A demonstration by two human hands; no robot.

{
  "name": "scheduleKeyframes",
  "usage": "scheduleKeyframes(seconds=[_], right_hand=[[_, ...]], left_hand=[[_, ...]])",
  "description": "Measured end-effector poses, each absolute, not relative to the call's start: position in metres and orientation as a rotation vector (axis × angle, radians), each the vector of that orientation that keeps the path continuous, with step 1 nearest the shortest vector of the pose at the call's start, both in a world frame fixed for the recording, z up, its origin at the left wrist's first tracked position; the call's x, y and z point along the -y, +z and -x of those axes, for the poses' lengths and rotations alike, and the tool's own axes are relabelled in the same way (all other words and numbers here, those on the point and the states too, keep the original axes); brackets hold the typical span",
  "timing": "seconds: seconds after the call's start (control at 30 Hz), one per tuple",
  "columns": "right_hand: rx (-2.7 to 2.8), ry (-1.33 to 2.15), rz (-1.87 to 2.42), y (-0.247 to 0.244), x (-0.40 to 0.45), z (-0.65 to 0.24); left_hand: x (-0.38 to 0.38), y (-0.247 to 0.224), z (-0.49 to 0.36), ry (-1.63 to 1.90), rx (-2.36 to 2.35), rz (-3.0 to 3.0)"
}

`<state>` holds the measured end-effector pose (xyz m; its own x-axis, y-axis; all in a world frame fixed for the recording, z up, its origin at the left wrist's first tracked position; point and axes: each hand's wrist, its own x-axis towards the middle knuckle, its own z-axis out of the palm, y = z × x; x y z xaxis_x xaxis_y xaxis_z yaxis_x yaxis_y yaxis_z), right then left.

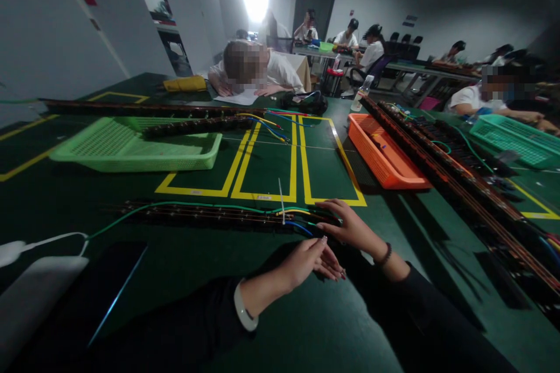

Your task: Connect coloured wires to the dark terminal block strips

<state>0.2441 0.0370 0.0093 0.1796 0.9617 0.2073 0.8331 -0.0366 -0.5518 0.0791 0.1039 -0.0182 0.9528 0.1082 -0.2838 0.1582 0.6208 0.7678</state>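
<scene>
A long dark strip assembly (210, 214) with copper-coloured rails lies across the table before me. A green wire (175, 204) runs along it, and yellow and blue wires (300, 227) come out at its right end. Around that end is a white cable tie (282, 204), its tail sticking up. My right hand (350, 224) is over the wire ends, thumb and fingers apart; whether it touches them I cannot tell. Nearer to me, my left hand (304, 265) is beside the blue wire, fingers loosely bent and apart from the thumb, with nothing visible in it.
A green basket (175, 162) at left carries another wired strip. An orange basket (385, 169) and long strips (455, 180) occupy the right. A phone (118, 280) and white charger (39, 280) lie at near left. Across the table a person (284, 73) leans forward; a bottle (361, 96) stands nearby.
</scene>
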Motion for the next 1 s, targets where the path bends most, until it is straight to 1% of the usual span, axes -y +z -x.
scheduleKeyframes(seconds=[0.17,0.33,0.43,0.53,0.67,0.9,1.0], right_hand=[[1.851,0.526,1.864,0.014,-0.069,-0.248],[1.89,0.789,1.935,0.011,-0.08,-0.249],[1.879,0.797,1.908,0.011,-0.078,-0.248],[1.882,0.638,1.888,0.015,-0.073,-0.241],[1.904,0.418,2.007,0.021,-0.065,-0.226],[2.194,-0.268,2.011,0.012,-0.049,-0.204],[2.257,-0.47,1.982,0.006,-0.042,-0.198]], left_hand=[[-0.105,-0.02,-0.08,-0.025,-0.311,-0.884],[-0.106,-0.024,-0.083,-0.024,-0.346,-0.84],[-0.107,-0.024,-0.083,-0.006,-0.352,-0.79],[-0.108,-0.023,-0.083,0.029,-0.364,-0.717],[-0.107,-0.023,-0.085,0.086,-0.398,-0.646],[-0.106,-0.02,-0.086,0.256,-0.423,-0.51],[-0.107,-0.018,-0.086,0.283,-0.489,-0.475]])
